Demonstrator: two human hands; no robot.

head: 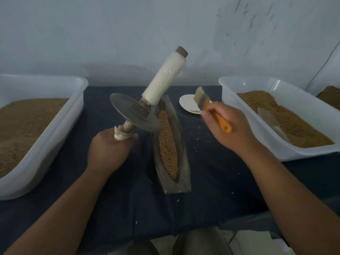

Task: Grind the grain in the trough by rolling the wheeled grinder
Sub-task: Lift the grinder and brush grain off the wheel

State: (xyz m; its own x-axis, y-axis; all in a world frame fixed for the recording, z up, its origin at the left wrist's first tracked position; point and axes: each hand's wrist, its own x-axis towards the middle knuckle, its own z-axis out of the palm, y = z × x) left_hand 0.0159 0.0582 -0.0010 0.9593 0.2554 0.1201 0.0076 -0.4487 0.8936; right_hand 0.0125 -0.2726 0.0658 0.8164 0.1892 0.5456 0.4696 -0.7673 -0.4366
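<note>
while the left hand (108,146) grips the wrapped near handle of the wheeled grinder (135,114), the tool is tipped steeply, its far handle pointing up and away and its metal disc hanging at the left rim of the trough (176,188); whether the disc edge touches the rim i cannot tell. held like this, one-handed and off its rolling line, the wheel seems parked out of the way rather than working. the grain (167,144) lies in a long strip down the trough's channel, and it looks whole, so i judge the grinding barely begun or not begun. the right hand (228,126) is closed round the orange handle of a brush (213,111), bristles raised above a small white plate (185,105) beyond the trough, probably for sweeping stray kernels, since a few loose grains (197,138) dot the dark blue cloth (128,199) just right of the trough. the left tub (60,115) and right tub (228,92), both holding brown grain or meal, flank the work within easy reach. rolling would likely need the brush put down and the right hand on the far handle.
</note>
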